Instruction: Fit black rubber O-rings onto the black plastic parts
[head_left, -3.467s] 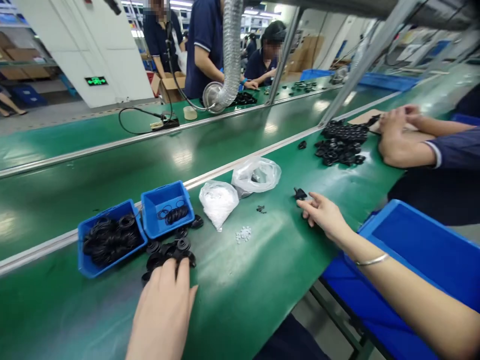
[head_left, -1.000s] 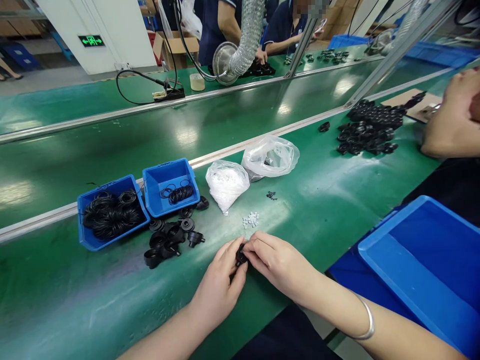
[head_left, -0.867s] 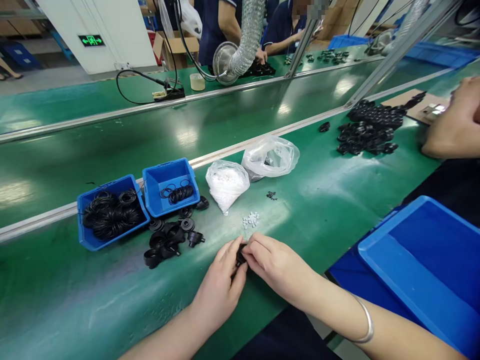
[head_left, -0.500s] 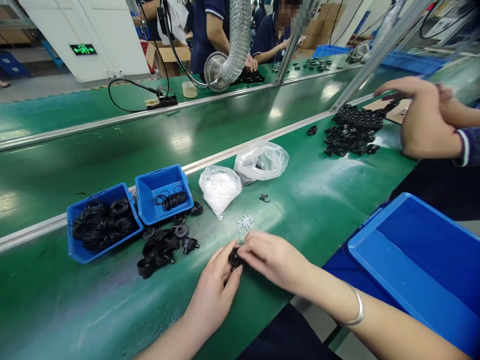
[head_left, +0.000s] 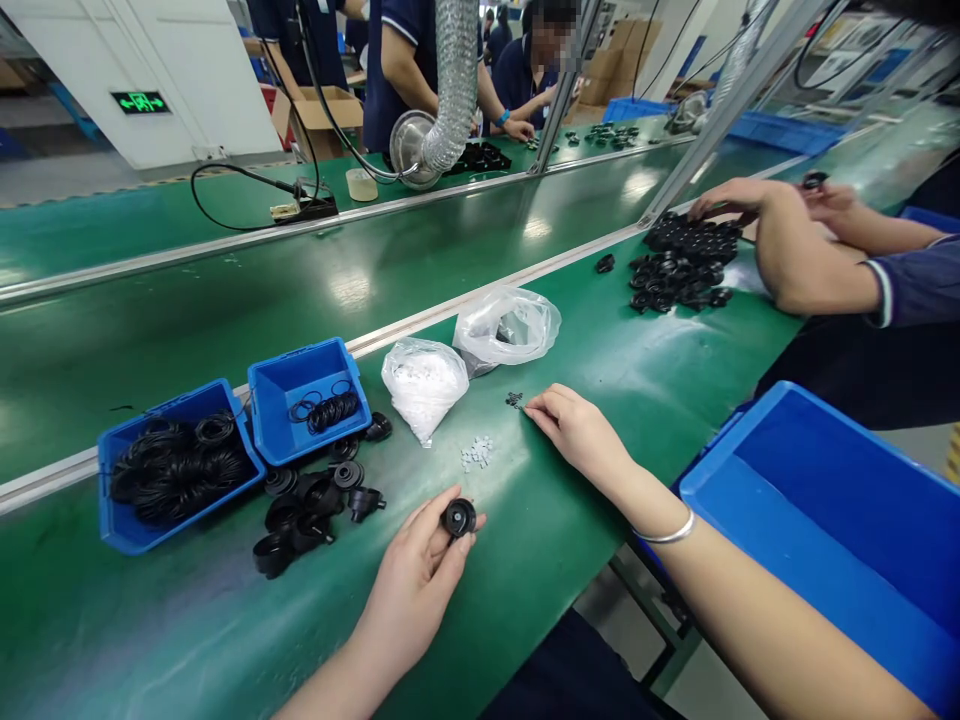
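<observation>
Just black cap (head_left: 458, 517) in left hand (head_left: 416, 580).

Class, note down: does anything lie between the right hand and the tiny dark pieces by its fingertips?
Nothing visible does. The right hand reaches across bare green belt to the tiny dark pieces; the small pale pieces lie aside, nearer the left hand.

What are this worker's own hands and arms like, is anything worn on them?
Both are bare: the left hand and the right hand have no gloves, and no sleeves come into view on either arm. The only thing worn is a thin silver bangle round the right wrist. No rings or markings show.
</observation>
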